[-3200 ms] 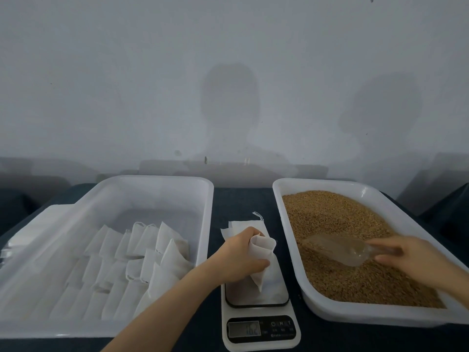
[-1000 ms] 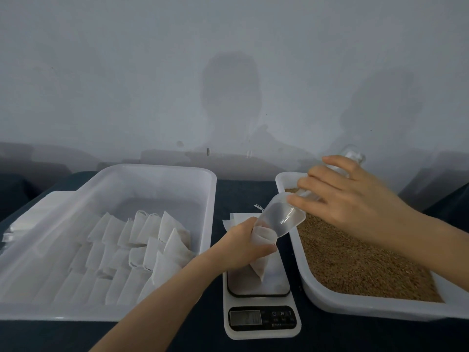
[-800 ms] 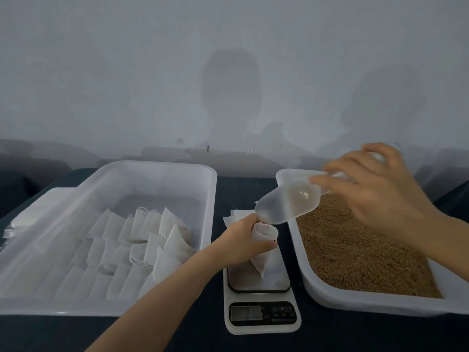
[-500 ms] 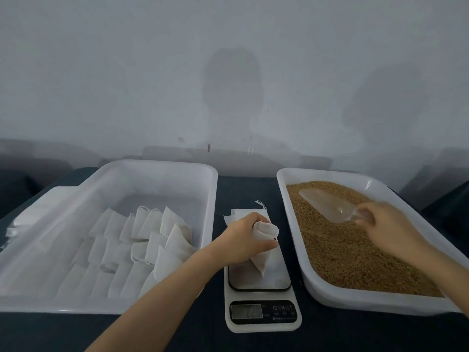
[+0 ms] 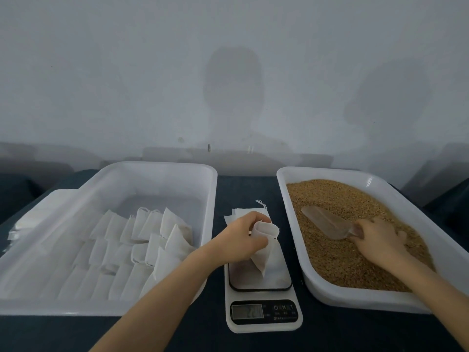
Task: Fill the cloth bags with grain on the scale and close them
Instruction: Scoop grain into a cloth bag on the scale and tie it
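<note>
At the back, a pale grey wall (image 5: 101,72), with a head-shaped shadow (image 5: 233,82) at its middle, a fainter, broader shadow (image 5: 388,97) further right, and a few small marks (image 5: 209,147) low down near its foot. Below, a dark tabletop (image 5: 246,189), bearing two white plastic trays, a left tray (image 5: 157,165) and a right tray (image 5: 330,171), well apart. Just beside the left tray's outer edge, a flat white stack (image 5: 43,207), too blurred to name. Past both far corners, dark shapes (image 5: 451,199), unclear.
</note>
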`<move>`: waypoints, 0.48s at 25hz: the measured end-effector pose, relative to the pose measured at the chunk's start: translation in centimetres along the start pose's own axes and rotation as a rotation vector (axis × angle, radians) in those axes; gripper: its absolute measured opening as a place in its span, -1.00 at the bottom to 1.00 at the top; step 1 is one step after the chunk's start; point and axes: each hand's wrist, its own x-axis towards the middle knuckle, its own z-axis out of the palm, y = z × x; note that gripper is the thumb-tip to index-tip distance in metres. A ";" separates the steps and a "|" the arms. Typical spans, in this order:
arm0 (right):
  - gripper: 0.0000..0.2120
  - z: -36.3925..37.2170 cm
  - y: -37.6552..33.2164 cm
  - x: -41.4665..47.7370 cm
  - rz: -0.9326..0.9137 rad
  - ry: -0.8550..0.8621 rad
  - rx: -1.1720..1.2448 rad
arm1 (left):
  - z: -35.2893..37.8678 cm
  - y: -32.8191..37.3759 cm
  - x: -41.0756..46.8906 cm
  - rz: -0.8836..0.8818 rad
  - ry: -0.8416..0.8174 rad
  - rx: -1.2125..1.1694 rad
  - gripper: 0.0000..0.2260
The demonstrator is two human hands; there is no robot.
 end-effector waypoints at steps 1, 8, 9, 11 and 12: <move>-0.63 -0.4 -0.7 -0.7 -0.053 0.077 0.037 | -0.1 0.0 0.0 -0.003 -0.005 -0.012 -0.68; -0.66 -2.6 -10.5 -7.6 -0.667 0.134 0.321 | -0.3 -0.4 0.4 0.021 0.050 0.080 -0.65; -0.65 -2.0 -11.2 -7.5 -0.675 0.145 0.247 | -0.2 -0.5 0.4 0.022 0.067 0.091 -0.67; -0.72 -1.4 -11.8 -6.8 -0.631 0.120 0.239 | -0.2 -0.7 0.3 0.021 0.109 0.127 -0.74; -0.77 -1.1 -11.8 -6.4 -0.610 0.099 0.286 | -0.2 -0.7 0.3 0.019 0.131 0.145 -0.77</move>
